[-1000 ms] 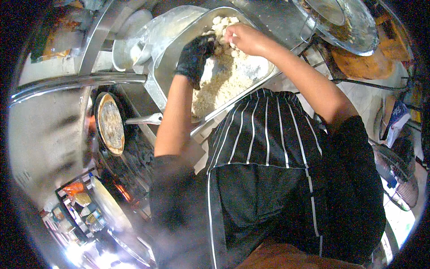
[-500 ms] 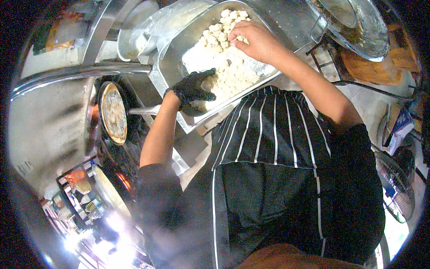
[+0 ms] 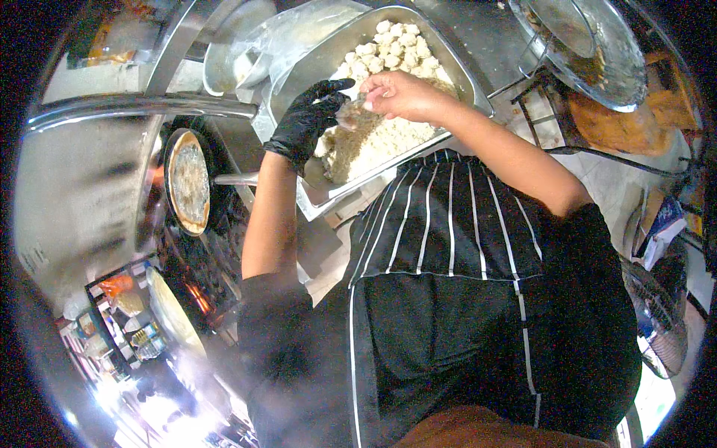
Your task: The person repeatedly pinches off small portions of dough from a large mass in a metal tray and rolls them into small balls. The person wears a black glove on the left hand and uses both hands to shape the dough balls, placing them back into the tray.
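A deep metal tray [image 3: 464, 63] holds pale, crumb-coated lumps [image 3: 392, 46] at its far end and loose pale crumbs [image 3: 396, 142] nearer to me. Over its left half is my left hand [image 3: 306, 123], in a black glove, fingers curled around a greyish-pink, wet-looking lump [image 3: 351, 117]. My bare right hand [image 3: 409, 97] meets it there, thumb and fingers pinched together at the lump's upper right. What exactly the right fingertips grip is partly hidden. The lump's kind cannot be made out.
On the stove at left, a round pan [image 3: 188, 183] of pale, browned-edge food has its handle [image 3: 235, 179] pointing at the tray. Flame glows beside it. A metal bar [image 3: 142, 112] runs left of the tray. Metal bowls [image 3: 237, 67] stand behind; a large basin [image 3: 620, 71] stands right.
My left hand has lifted from the crumbs and now holds the greyish-pink lump. My right hand has come from the coated lumps toward the left hand and me.
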The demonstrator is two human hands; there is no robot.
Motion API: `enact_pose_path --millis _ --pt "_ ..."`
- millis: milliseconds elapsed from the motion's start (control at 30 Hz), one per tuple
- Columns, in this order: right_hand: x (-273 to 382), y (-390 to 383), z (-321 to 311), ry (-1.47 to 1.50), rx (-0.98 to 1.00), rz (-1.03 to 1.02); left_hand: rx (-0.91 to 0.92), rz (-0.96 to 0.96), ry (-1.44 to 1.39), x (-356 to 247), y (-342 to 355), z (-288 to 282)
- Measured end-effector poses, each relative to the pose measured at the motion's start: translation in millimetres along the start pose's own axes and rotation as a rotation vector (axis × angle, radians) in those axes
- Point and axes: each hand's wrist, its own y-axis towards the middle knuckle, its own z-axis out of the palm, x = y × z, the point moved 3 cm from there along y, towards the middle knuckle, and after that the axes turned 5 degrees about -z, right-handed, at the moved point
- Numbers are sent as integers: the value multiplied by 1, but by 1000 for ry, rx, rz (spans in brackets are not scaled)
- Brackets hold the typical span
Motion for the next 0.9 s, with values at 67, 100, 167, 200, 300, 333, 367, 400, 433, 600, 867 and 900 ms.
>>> enact_pose_path --millis 67,100,167,200,300,333,367,400,433,600,867,900 --pt "1 -5 9 202 -5 106 -69 39 -5 -11 0 12" --pt "-2 -2 10 245 -7 62 -65 97 -8 -13 2 17" --pt "-7 5 11 328 -11 -27 -59 214 -17 -19 6 27" --pt "-8 5 9 266 -72 -25 -141 226 -55 -20 7 33" --pt "-1 -1 0 234 -73 67 -195 104 17 -28 3 32" --pt "4 -6 -4 223 -53 84 -237 156 50 -25 4 28" --pt "1 -9 -6 230 -56 59 -208 123 33 -22 4 24" --pt "-3 -10 -8 237 -59 34 -179 90 17 -19 4 20" --pt "-6 -11 -11 244 -62 9 -150 57 1 -17 4 18" --pt "1 -17 -11 270 -116 -71 -60 164 -161 -22 2 50" --pt "3 -27 -23 349 -180 -34 -91 213 53 -18 15 45" --pt "1 -26 -23 349 -184 -80 -83 241 108 -19 16 48"
